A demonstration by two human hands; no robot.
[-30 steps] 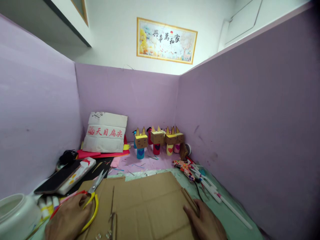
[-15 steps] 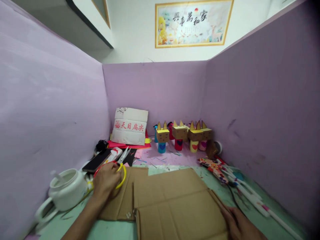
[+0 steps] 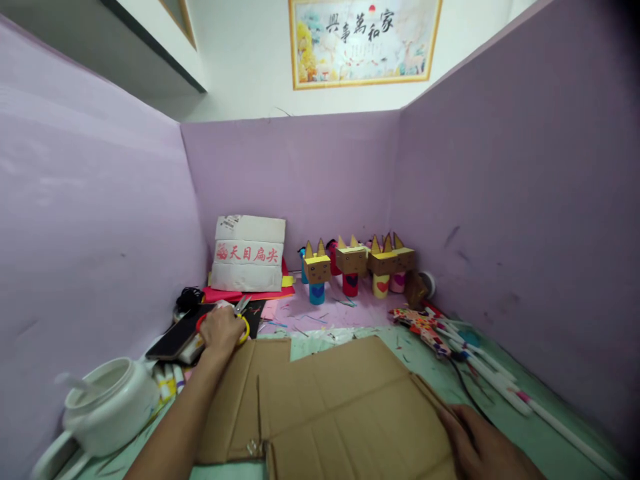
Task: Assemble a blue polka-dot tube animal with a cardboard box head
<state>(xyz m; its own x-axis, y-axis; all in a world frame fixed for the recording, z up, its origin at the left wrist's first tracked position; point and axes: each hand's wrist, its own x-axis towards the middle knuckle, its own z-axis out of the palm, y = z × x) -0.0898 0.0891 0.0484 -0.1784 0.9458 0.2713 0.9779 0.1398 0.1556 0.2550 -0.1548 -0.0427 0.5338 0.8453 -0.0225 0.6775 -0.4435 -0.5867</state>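
My left hand (image 3: 223,329) is over a pair of scissors (image 3: 245,329) with red and yellow handles. Its fingers are closed around the handles, and the blades point away from me, above black paper. In front of me lies a folded piece of brown cardboard (image 3: 345,393), with creases running across it. My right hand (image 3: 475,437) grips the right edge of this cardboard, the thumb along the top and the other fingers partly hidden. Another cardboard piece (image 3: 233,400) extends to the left, partly behind my left forearm.
A white ceramic pot (image 3: 107,407) stands at the left, near a dark phone (image 3: 177,333). Several box-headed paper figures (image 3: 317,270) stand at the back, right of a white printed cardboard (image 3: 249,253). A patterned glue gun (image 3: 423,328) and white sticks (image 3: 495,383) lie at right.
My left hand has moved forward with the scissors, toward the black paper. The view has shifted slightly to the right. My right hand stays on the cardboard edge.
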